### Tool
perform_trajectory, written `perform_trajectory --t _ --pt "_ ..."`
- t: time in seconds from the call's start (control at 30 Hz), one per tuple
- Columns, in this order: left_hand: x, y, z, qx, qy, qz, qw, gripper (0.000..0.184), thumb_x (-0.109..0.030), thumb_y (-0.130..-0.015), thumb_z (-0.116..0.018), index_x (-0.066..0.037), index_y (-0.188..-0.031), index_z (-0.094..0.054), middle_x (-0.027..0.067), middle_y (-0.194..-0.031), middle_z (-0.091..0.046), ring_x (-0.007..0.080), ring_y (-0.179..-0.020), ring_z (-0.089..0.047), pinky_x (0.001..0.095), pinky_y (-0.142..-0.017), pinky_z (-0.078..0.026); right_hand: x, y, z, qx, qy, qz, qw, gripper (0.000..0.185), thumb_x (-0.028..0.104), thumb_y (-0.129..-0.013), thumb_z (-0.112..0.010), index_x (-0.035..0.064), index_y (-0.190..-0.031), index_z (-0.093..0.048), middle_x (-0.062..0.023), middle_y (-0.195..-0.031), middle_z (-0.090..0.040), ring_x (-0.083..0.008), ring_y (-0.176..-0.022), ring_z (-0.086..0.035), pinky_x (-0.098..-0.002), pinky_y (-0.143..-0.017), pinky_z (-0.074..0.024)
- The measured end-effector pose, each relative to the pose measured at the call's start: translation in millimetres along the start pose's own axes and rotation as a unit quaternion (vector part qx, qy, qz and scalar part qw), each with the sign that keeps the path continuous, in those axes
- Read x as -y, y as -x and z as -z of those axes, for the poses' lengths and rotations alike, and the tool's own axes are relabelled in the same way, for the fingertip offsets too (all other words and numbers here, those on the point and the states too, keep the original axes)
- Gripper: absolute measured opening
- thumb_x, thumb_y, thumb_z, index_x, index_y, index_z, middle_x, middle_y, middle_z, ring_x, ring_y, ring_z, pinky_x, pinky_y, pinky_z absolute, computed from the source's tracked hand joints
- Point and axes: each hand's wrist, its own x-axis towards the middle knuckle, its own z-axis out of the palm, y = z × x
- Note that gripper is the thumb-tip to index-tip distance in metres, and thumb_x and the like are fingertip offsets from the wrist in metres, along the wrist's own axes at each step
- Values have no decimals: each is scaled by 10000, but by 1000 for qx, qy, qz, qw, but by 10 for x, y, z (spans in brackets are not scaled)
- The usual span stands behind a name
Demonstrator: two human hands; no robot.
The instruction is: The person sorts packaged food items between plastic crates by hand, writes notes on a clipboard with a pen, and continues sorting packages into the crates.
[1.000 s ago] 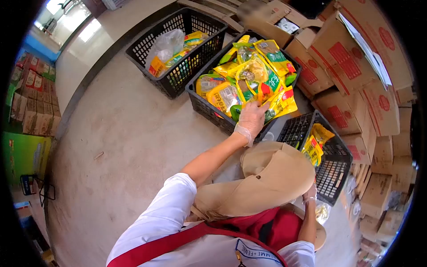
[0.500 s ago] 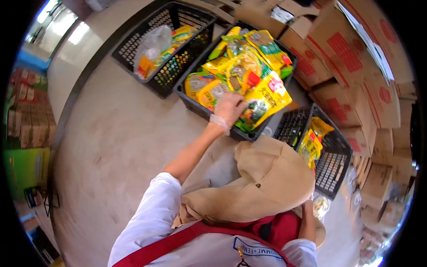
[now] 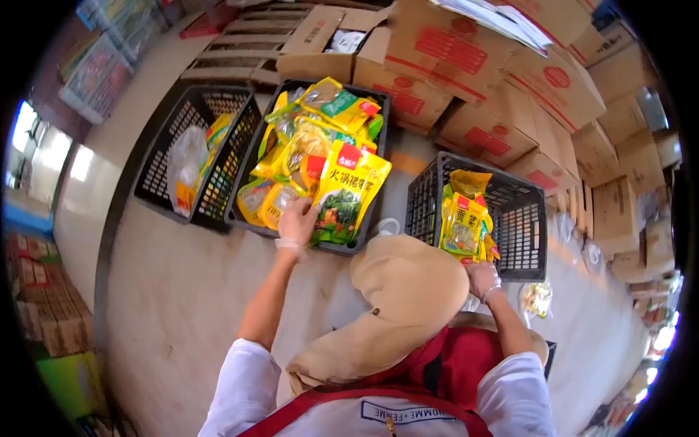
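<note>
My left hand (image 3: 296, 224), in a thin clear glove, is closed on the left edge of a yellow food packet (image 3: 351, 193) with a green picture and red label. That packet lies on top of other yellow packets in the middle black crate (image 3: 349, 250). At the near rim of the right black crate (image 3: 520, 240), my right hand (image 3: 483, 280) has its gloved fingers curled. They are close to the bottom of the yellow packets (image 3: 464, 224) standing there; what they grip is partly hidden.
Left of the middle crate stands another black crate (image 3: 162, 164) with a clear plastic bag (image 3: 187, 160) and packets. Cardboard boxes (image 3: 437, 54) are stacked behind and to the right. A wooden pallet (image 3: 244, 47) lies at the back. My bent knee (image 3: 408, 273) is between the crates.
The view has turned toward the right, so the crates appear farther left. My right hand, mostly hidden before, now shows at the right crate. My left hand stays at the same packet.
</note>
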Motion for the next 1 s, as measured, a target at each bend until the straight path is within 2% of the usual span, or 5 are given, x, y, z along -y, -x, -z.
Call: perform_trajectory --t 0.07,0.1,0.43,0.67,1.0 --pt "-15 -87 103 115 119 136 977 283 -196 -760 -668 -5 -963 -615 76 -745 -610 143 -720 -588 284 -659 -470 -34 -80 60 52 72 77 993 463 509 -695 -638 58 -798 -663 -131 -826 -645 -309 -800 -604 -416 -724 -466" --pt "-106 -136 235 76 -14 -4 997 297 -209 -784 -657 19 -970 -613 85 -789 -634 141 -725 -594 272 -667 -472 -60 -115 23 71 69 99 990 446 491 -702 -634 59 -811 -667 -139 -833 -643 -317 -810 -604 -418 -748 -468" --pt "-1985 -1480 650 96 373 119 915 318 -315 -849 -595 -16 -958 -601 57 -815 -613 121 -679 -554 246 -615 -433 -282 -209 -383 44 -73 98 991 411 442 -690 -641 51 -818 -655 -157 -845 -640 -329 -829 -605 -425 -758 -475" --pt "-3544 -2124 -312 318 474 82 817 842 -628 -811 -488 55 -1275 -326 167 -1168 -507 244 -1005 -537 328 -797 -450 -343 -152 -416 19 -94 116 989 452 495 -678 -626 51 -759 -660 -160 -781 -640 -330 -787 -618 -436 -715 -487" --pt "-4057 -2605 -737 216 601 156 754 1076 -665 -729 -566 85 -1357 -117 212 -1226 -409 293 -1068 -466 357 -840 -440 -330 -128 -255 53 -116 103 986 443 473 -707 -613 47 -822 -656 -149 -862 -651 -333 -838 -616 -424 -759 -480"
